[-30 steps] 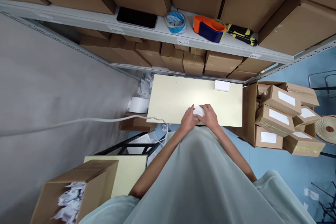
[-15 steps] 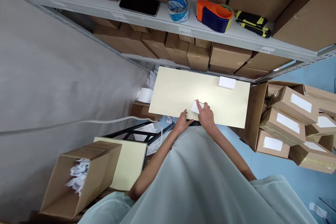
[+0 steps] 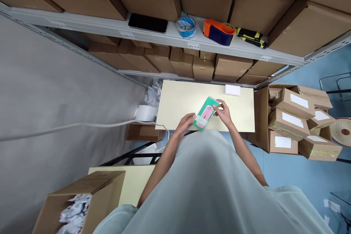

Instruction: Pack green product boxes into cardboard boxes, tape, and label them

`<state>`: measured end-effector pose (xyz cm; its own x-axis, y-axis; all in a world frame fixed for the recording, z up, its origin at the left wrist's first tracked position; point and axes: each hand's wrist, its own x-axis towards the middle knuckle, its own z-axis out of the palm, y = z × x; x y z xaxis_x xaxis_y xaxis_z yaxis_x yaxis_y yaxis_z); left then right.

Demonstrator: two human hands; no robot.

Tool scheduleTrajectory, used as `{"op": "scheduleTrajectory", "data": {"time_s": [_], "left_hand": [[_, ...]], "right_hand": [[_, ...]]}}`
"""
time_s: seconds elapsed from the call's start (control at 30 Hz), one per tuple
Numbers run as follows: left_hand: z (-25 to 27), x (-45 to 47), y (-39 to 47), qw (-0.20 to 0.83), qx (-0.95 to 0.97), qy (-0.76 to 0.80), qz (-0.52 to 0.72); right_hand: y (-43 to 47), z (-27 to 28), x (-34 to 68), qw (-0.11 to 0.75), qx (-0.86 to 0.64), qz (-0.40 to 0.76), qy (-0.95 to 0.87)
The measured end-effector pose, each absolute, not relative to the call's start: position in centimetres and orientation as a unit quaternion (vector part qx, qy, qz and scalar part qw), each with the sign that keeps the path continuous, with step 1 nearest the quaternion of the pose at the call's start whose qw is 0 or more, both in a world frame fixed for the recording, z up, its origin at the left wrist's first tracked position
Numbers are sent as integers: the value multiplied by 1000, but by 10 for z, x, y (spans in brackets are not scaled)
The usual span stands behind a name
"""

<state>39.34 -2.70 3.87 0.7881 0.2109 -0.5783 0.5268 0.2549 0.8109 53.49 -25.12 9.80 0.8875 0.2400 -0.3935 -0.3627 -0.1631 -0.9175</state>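
A flat green box (image 3: pixel 206 114) with a pink picture on its front is tilted just above the near edge of the cream tabletop (image 3: pixel 175 98). My right hand (image 3: pixel 223 114) pinches its upper right edge between thumb and fingers. At the lower left edge, the fingers of my left hand (image 3: pixel 186 123) hold the box from the side; part of their grip is hidden. Farther back on the tabletop lies a small white box (image 3: pixel 232 90).
On the shelf above lie a black phone (image 3: pixel 148 23), blue-and-white tape (image 3: pixel 187 27), an orange-and-navy tape dispenser (image 3: pixel 219 32) and yellow-black cutters (image 3: pixel 251 37). A large carton (image 3: pixel 261 117) with labelled boxes stands right. Lower left, a carton (image 3: pixel 106 197) holds crumpled paper.
Half a second ago a white face lay under my right fingers on the tabletop. Now a green, pink-pictured box face shows, raised between both hands. The view has shifted slightly.
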Motion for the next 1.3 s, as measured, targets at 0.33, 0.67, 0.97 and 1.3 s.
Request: {"op": "scheduleTrajectory", "data": {"time_s": [0.33, 0.67, 0.97, 1.3], "left_hand": [[98, 364, -7, 795, 558, 194, -140], [115, 340, -2, 721, 629, 290, -18], [137, 325, 2, 695, 660, 282, 47], [141, 319, 16, 841, 457, 261, -127]], "right_hand": [[-184, 137, 533, 635, -750, 184, 12], [-158, 145, 488, 510, -850, 119, -64], [-148, 142, 474, 568, -812, 117, -62], [-156, 142, 483, 652, -731, 176, -96]]}}
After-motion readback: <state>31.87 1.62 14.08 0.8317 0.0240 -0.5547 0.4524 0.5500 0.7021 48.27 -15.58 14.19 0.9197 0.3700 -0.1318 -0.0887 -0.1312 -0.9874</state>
